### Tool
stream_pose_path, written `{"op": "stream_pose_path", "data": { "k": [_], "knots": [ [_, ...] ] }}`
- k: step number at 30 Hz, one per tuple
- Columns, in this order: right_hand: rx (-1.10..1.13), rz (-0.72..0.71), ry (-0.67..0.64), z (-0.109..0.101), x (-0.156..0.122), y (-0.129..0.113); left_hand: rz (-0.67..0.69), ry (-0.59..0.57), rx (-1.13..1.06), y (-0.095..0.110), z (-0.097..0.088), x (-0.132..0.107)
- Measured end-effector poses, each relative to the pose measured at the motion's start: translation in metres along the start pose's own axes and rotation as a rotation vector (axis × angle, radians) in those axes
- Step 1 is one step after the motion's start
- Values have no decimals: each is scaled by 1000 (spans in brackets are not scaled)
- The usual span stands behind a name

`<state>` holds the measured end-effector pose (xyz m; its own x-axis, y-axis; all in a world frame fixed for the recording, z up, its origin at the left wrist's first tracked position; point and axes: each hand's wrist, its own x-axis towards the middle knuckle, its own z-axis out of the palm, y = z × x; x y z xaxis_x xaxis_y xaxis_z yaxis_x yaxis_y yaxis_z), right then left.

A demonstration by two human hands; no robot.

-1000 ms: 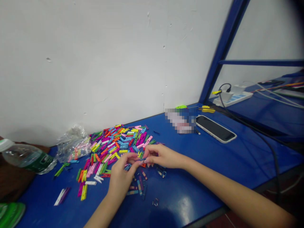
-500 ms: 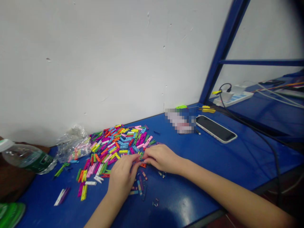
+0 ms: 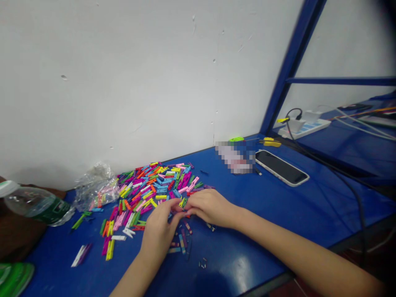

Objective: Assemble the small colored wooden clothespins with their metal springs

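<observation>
My left hand (image 3: pixel 161 222) and my right hand (image 3: pixel 210 206) meet fingertip to fingertip at the near right edge of a heap of small coloured clothespins (image 3: pixel 148 185). Both are closed in a pinch. Whatever lies between the fingertips is hidden or too small to name. Just below the fingers lie loose clothespin halves (image 3: pixel 183 243), partly coloured and partly bare wood. Small metal springs (image 3: pixel 202 263) rest nearer the front, and a few more metal pieces (image 3: pixel 211 227) sit under my right wrist.
A clear plastic bag (image 3: pixel 97 185) and a bottle (image 3: pixel 37 204) lie left of the heap, with a green object (image 3: pixel 15 278) in the near corner. To the right are a phone (image 3: pixel 282 168), a yellow-handled tool (image 3: pixel 271 142) and a black cable (image 3: pixel 355 189). A white wall (image 3: pixel 139 82) stands behind.
My hands stay together in nearly the same place, with only slight finger movement. An orange piece under the fingertips is now more covered. The things on the table look unmoved.
</observation>
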<state>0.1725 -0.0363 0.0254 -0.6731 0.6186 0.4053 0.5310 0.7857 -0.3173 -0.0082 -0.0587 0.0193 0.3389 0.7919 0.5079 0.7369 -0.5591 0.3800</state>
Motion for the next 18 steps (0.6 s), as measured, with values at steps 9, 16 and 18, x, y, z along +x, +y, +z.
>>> {"op": "stream_pose_path", "data": {
  "k": [9,16,18],
  "knots": [
    [26,-38,45,3,-1,3,-89,-21,-107,3,-3,3],
    [46,-37,51,4,-2,1,-123,-15,-153,3,-5,6],
    [69,-30,66,5,-2,1,-135,-7,-158,5,-6,7]
  ]
}}
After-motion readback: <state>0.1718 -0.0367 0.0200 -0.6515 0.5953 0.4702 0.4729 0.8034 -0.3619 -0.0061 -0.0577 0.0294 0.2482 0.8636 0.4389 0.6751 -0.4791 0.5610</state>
